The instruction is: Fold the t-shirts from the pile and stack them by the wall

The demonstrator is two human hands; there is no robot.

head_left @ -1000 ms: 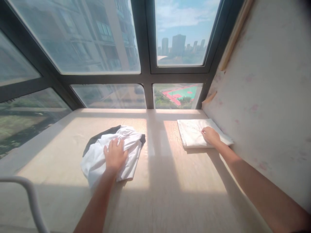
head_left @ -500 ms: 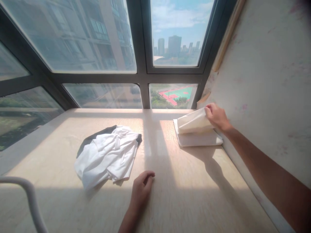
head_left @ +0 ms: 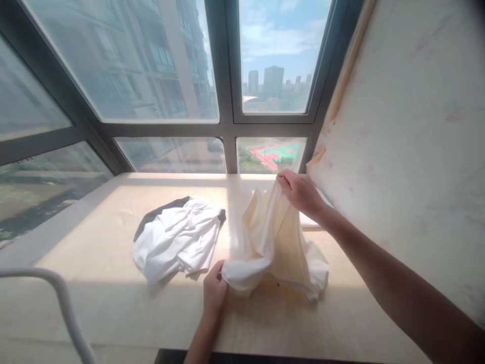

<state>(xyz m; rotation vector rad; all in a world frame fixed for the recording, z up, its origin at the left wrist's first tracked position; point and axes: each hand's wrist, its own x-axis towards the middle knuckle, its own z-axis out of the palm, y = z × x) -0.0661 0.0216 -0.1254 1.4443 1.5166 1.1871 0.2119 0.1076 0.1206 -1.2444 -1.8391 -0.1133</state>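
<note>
A cream-white cloth [head_left: 288,242] hangs in loose folds between my hands, its lower part resting on the wooden surface. My right hand [head_left: 301,192] pinches its top, raised above the surface. Low on the left, my left hand [head_left: 215,288] has its fingers closed on the cloth's edge. A crumpled white garment with dark parts [head_left: 180,237] lies to the left, touched by neither hand. Partly hidden behind my right hand and the cloth is a flat white folded item [head_left: 308,221].
The pale wooden surface [head_left: 113,298] runs up to the dark window frame [head_left: 170,130]. On the right stands a patterned wall [head_left: 409,151]. A curved grey-white tube [head_left: 62,298] is at the lower left, and a dark edge [head_left: 242,358] shows at the bottom.
My right hand has moved left, drawing the cream-white cloth off the flat item and spreading it open. My left hand, free before, now grips its edge. The view has shifted slightly.
</note>
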